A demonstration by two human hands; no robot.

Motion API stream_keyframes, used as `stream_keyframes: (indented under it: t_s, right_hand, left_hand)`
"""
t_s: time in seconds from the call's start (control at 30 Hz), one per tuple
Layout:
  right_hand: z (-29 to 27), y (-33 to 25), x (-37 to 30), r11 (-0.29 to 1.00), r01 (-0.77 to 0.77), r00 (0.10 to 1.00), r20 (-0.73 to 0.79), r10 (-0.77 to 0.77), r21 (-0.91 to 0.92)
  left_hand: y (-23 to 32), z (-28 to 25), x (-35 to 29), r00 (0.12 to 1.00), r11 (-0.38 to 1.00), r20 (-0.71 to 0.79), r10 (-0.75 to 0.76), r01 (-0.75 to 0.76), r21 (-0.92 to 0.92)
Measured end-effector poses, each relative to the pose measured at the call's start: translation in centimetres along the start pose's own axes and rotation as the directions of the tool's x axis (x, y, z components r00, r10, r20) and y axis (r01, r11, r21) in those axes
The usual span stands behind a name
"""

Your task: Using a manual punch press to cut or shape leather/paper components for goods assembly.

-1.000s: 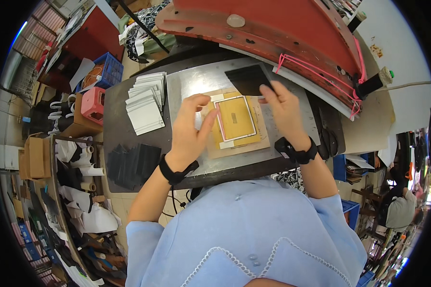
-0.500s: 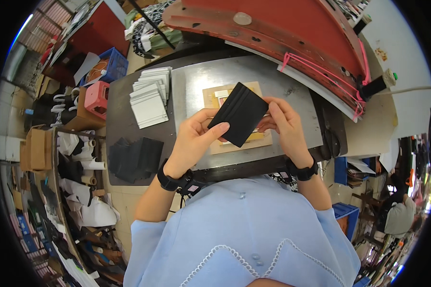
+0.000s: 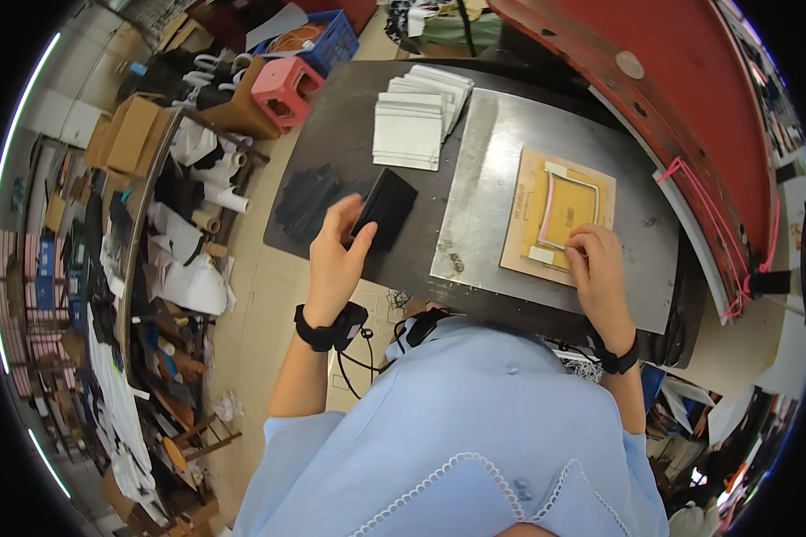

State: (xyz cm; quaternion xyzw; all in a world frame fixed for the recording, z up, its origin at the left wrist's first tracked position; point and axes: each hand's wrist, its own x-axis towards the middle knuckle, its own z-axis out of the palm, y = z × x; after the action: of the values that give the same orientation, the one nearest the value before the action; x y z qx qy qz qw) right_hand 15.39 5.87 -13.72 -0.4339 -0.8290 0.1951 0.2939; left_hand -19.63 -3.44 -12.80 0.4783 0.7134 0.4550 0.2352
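Note:
My left hand (image 3: 338,255) pinches a black leather card-holder piece (image 3: 390,208) between thumb and fingers. The piece is tilted above the dark table, just right of a loose pile of black pieces (image 3: 306,204). On the metal plate (image 3: 475,215) lies a wooden board with a yellow middle (image 3: 571,210), a thin metal frame and pale pads at its corners. My right hand (image 3: 604,282) is curled over the near right corner of this board. Its fingertips are bent together by the frame; whatever they hold, if anything, is hidden.
A stack of white rectangular cards (image 3: 409,125) sits at the far side of the dark table (image 3: 331,116). A red machine (image 3: 654,80) with pink cord overhangs the right. A red stool (image 3: 282,89), a blue crate (image 3: 331,40) and shelves of material rolls (image 3: 215,188) stand left.
My left hand has carried the black piece leftward, away from the board to beside the black pile. My right hand has let go of it and come down to the board. The view has turned.

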Motion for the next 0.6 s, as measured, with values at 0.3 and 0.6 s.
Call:
stream_keyframes:
  t_s: [0.3, 0.6]
  right_hand:
    - [-4.4, -0.6, 0.3, 0.915, -0.208, 0.924, -0.238, 0.299, 0.345]
    - [-10.0, 1.3, -8.1, 0.823, 0.012, 0.742, -0.557, 0.373, 0.567]
  left_hand:
    - [-4.7, -6.3, -8.2, 0.893, 0.839, 0.24, -0.38, 0.223, 0.496]
    - [-16.2, -5.1, -25.7, 0.018, -0.09, 0.654, -0.756, 0.987, -0.132]
